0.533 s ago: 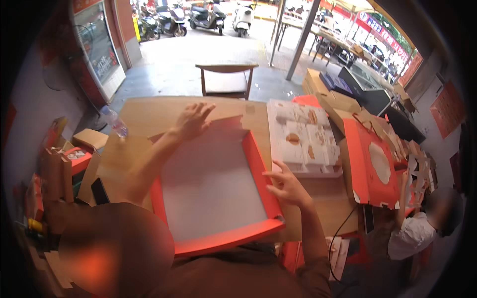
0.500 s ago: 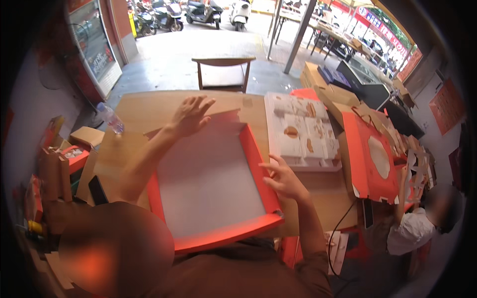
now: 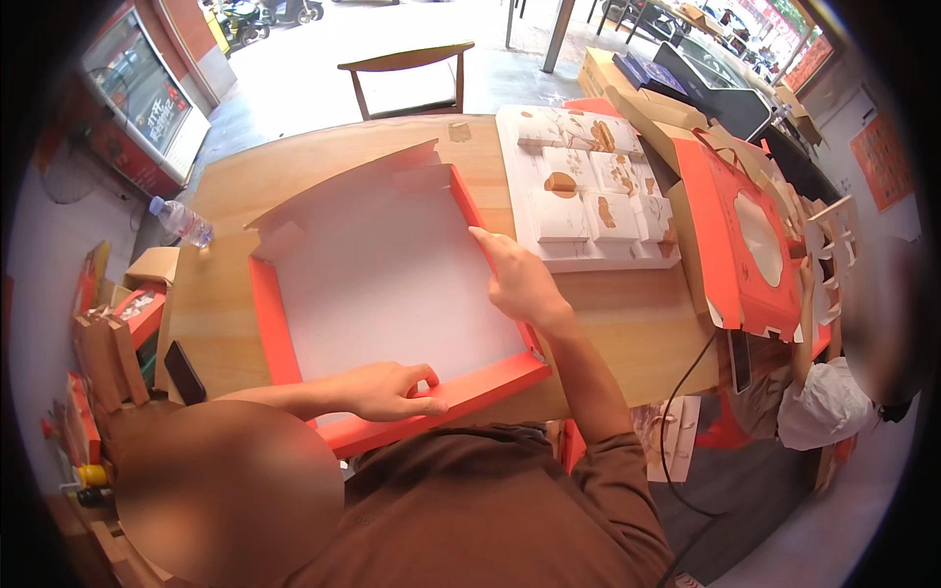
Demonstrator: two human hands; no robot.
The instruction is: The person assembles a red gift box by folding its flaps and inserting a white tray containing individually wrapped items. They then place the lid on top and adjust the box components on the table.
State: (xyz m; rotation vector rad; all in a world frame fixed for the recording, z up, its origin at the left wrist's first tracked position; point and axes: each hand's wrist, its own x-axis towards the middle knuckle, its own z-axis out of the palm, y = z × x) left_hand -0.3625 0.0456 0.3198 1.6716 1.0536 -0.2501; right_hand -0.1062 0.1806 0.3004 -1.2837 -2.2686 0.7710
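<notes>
We seem to be in an open-fronted shop: a long wooden table point(image 3: 627, 323) piled with flat red cardboard gift boxes point(image 3: 745, 235), a glass-door display fridge point(image 3: 147, 98) at one side, and parked scooters point(image 3: 265, 12) on the street beyond.

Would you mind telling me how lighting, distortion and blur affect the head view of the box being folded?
In the head view, daylight from the street washes out the floor behind the wooden chair; fisheye bends the table edge and darkens the corners; the red-and-white box, left hand and right hand are sharp; two blurred patches sit lower left and right.
</notes>
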